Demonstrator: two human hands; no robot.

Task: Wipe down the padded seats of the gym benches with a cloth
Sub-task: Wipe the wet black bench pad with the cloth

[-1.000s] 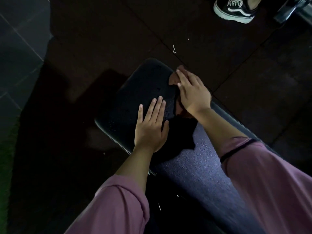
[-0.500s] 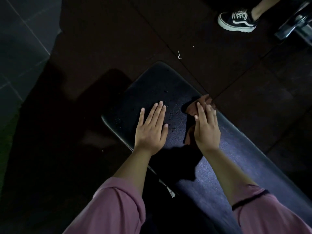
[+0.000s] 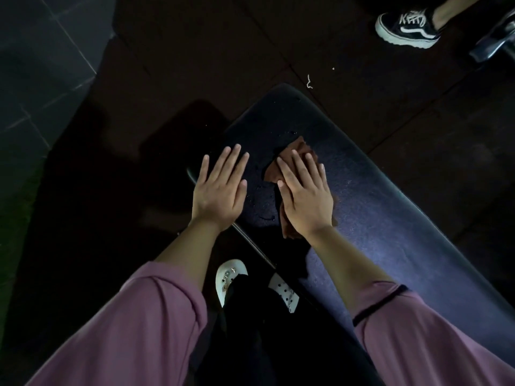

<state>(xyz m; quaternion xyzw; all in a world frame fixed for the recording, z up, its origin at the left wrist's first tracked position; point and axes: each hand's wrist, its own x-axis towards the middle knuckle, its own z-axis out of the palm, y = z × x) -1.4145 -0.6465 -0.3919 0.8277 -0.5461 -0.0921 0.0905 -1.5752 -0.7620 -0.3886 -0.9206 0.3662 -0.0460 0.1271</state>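
A dark padded bench seat [image 3: 370, 196] runs from the upper middle down to the lower right. A reddish-brown cloth [image 3: 295, 151] lies on it, mostly hidden under my right hand [image 3: 305, 196], which presses flat on the cloth with straight fingers. My left hand [image 3: 220, 190] rests flat on the seat's near-left edge, fingers straight, holding nothing. Small wet drops show on the padding between the two hands.
Another person's black-and-white sneaker [image 3: 407, 29] stands on the dark rubber floor at the upper right, beside a metal machine part [image 3: 493, 40]. My own white shoes [image 3: 230, 280] show below the bench edge. Grey floor tiles [image 3: 41, 65] lie at the upper left.
My right hand slid the cloth along the seat, first toward me and to the right, then back left toward my left hand. The left hand stayed flat on the seat's edge.
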